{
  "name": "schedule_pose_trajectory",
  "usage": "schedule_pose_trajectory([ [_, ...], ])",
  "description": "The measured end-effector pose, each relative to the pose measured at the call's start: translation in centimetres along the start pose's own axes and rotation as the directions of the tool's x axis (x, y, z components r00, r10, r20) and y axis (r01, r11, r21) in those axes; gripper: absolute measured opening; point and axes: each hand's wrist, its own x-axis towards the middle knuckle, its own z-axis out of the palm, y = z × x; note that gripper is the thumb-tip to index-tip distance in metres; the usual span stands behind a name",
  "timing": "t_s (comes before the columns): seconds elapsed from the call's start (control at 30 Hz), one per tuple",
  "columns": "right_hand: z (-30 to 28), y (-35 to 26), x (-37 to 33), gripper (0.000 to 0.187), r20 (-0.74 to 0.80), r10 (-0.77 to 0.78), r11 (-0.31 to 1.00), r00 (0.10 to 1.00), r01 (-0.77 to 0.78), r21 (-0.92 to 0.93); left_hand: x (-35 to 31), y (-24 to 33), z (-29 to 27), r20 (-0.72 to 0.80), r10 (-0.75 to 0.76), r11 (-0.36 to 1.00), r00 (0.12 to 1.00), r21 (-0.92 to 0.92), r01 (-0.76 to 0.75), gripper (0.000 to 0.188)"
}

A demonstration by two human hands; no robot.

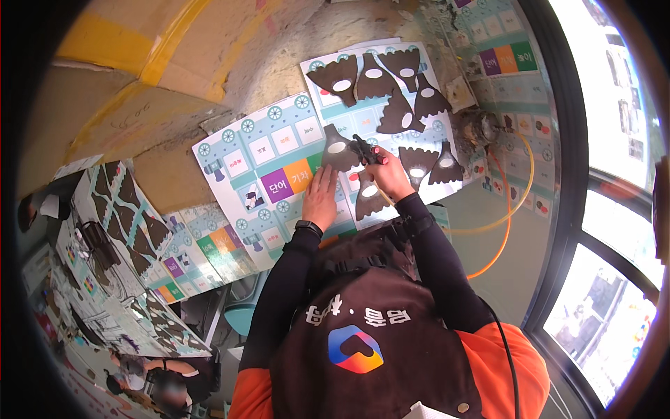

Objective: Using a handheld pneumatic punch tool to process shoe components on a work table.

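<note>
Your right hand [382, 166] is wrapped around a black handheld tool [364, 149], its head over the right side of a brown cutout [331, 159] with a white oval. Your left hand [321, 201] lies flat, gripping nothing, fingertips on that cutout's near edge. The cutout sits where the left printed sheet [262, 150] meets the right printed sheet [310, 68].

As for containers, you see only outer faces of the taped cardboard [112, 42] beyond the left sheet's far edge; whether anything is inside, you cannot tell.

Eight more scalloped cutouts [375, 86] lie on the right sheet: three along its far edge, two toward its right edge, two by its near right corner, and one by its near edge, partly covered by your right wrist. Past its right edge, a yellow tube [530, 171] and an orange tube [504, 234] loop beside your right arm. To your left, another sheet-covered surface [85, 195] carries similar brown pieces [112, 227]; a person [188, 366] is near its lower end.
</note>
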Motion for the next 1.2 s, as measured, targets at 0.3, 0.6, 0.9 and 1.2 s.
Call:
schedule_pose_trajectory([
  [0.3,0.7,-0.4,-0.4,0.029,-0.042,0.004,0.993,0.999,-0.009,-0.114,-0.2,0.1,-0.4,0.023,-0.013,1.000,1.000,-0.006,0.013,0.065],
  [0.6,-1.1,-2.0,-2.2,0.026,0.183,0.098,0.988,0.978,-0.118,0.099,0.4,0.6,-0.3,-0.003,-0.012,0.998,1.000,-0.060,0.012,0.064],
  [0.9,-18.1,-2.0,-4.2,0.030,-0.054,0.076,0.962,0.996,-0.059,0.266,6.3,7.1,-1.1,-0.207,-0.062,0.988,0.976,-0.150,0.031,0.048],
  [1.2,-24.0,2.0,-1.0,0.036,0.008,-0.034,0.907,0.999,0.027,0.420,26.4,13.1,-0.8,-0.294,0.280,0.929,0.914,0.322,-0.182,0.022],
])
